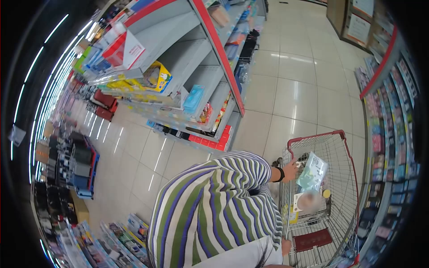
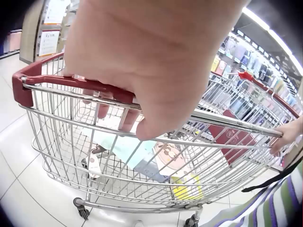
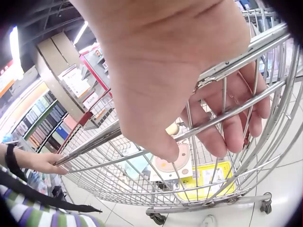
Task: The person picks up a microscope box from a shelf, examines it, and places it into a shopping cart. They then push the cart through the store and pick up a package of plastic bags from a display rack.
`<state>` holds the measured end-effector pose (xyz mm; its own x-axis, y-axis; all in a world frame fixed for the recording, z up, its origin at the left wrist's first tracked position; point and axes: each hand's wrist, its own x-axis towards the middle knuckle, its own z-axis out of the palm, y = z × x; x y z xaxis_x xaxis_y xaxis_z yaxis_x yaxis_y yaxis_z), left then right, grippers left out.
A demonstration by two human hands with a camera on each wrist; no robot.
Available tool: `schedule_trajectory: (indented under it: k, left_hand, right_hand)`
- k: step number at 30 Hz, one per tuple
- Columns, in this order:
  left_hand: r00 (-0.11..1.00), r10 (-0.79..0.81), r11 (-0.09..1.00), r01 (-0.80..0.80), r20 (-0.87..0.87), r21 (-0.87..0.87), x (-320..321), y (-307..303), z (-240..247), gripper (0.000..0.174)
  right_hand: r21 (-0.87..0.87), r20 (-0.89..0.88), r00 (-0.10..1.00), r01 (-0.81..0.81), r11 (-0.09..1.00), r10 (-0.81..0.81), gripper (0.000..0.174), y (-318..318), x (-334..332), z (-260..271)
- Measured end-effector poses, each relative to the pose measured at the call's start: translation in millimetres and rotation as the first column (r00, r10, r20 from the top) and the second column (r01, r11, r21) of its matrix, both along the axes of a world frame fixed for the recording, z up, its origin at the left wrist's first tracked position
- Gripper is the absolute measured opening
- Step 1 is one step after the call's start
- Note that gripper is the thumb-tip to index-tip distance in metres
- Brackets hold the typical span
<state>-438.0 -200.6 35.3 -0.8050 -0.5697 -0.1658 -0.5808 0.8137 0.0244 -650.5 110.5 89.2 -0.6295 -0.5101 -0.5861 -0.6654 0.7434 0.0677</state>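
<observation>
A wire shopping cart [image 1: 342,152] with red corner trim stands at the right of the head view. My left hand [image 1: 290,171], wearing a black wristband, grips its side rim. In the left wrist view, that hand [image 2: 137,80] hooks its fingers over the rim beside the red trim. Further along the same side, my right hand [image 3: 175,94] curls over the metal rim, fingers inside the basket and thumb outside. Inside lie a pale teal and white package [image 1: 314,172], a white box with a round pink design [image 3: 168,163], a yellow pack [image 3: 208,182] and a yellow-topped item [image 1: 326,193].
A red-edged shelf unit [image 1: 214,53] with partly bare shelves stands ahead and to the left. Stocked shelves [image 1: 386,120] line the right side of the tiled aisle [image 1: 290,89]. Low racks [image 1: 120,236] stand at lower left. The cart has a red panel [image 1: 313,240].
</observation>
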Motion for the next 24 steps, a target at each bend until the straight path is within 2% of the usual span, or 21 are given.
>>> schedule_trajectory:
  k: [1,2,4,6,7,8,9,10,11,13,15,19,21,22,24]
  left_hand:
    - [1.0,0.013,1.0,-0.013,0.003,-0.009,2,5,0,0.015]
    - [0.999,-0.01,0.999,0.012,-0.03,0.048,24,37,-2,0.016]
    - [0.997,0.0,0.996,0.006,-0.073,0.092,23,44,-6,0.016]
    - [0.986,-0.028,0.999,0.035,-0.164,0.039,24,49,-17,0.026]
    - [0.985,-0.026,0.999,0.032,-0.171,0.032,22,53,-16,0.026]
    - [0.98,0.001,0.998,0.011,-0.2,0.059,22,56,-11,0.035]
    - [0.973,0.019,0.997,-0.001,-0.228,0.078,21,56,-7,0.043]
    - [0.972,0.03,0.995,-0.007,-0.234,0.1,18,57,-15,0.058]
    - [0.976,0.029,0.991,0.0,-0.216,0.132,16,60,-18,0.06]
    - [0.983,-0.009,0.992,0.033,-0.184,0.124,19,60,-17,0.063]
    - [0.955,0.036,0.979,0.025,-0.295,0.202,24,64,-25,0.068]
    - [0.953,-0.003,0.976,0.069,-0.304,0.206,27,65,-12,0.068]
    - [0.992,-0.004,0.965,0.038,-0.129,0.261,24,59,11,0.069]
    - [0.997,-0.073,0.975,0.074,-0.011,0.208,22,54,7,0.07]
    - [0.995,-0.098,0.973,0.098,-0.01,0.211,22,51,7,0.073]
  right_hand:
    - [-0.009,0.003,1.0,-0.013,1.0,0.013,0.047,3,-4,-3]
    - [-0.009,0.024,1.0,0.007,1.0,-0.006,0.047,40,22,-6]
    - [-0.023,0.036,0.999,-0.006,1.0,0.007,0.048,46,6,-14]
    - [-0.034,0.32,0.946,-0.039,0.999,0.048,0.052,49,-16,-24]
    - [-0.041,0.312,0.948,-0.043,0.998,0.053,0.052,50,-29,-27]
    - [0.024,0.486,0.867,0.113,0.993,-0.11,0.05,51,-41,-33]
    - [0.106,0.635,0.727,0.254,0.961,-0.262,0.049,55,-49,-39]
    - [0.069,0.682,0.665,0.354,0.933,-0.303,0.043,60,-48,-37]
    - [0.067,0.688,0.668,0.332,0.941,-0.285,0.044,60,-49,-32]
    - [-0.017,0.602,0.771,0.269,0.963,-0.205,0.046,90,-82,-116]
    - [-0.067,0.593,0.784,0.275,0.959,-0.183,0.047,92,-81,-119]
    - [-0.096,0.445,0.888,0.177,0.979,-0.117,0.049,84,-60,-91]
    - [-0.093,0.358,0.93,0.119,0.989,-0.079,0.051,79,-51,-80]
    - [-0.09,0.316,0.947,0.082,0.993,-0.049,0.052,78,-50,-78]
    - [-0.138,0.29,0.957,0.053,0.989,-0.011,0.052,79,-55,-92]
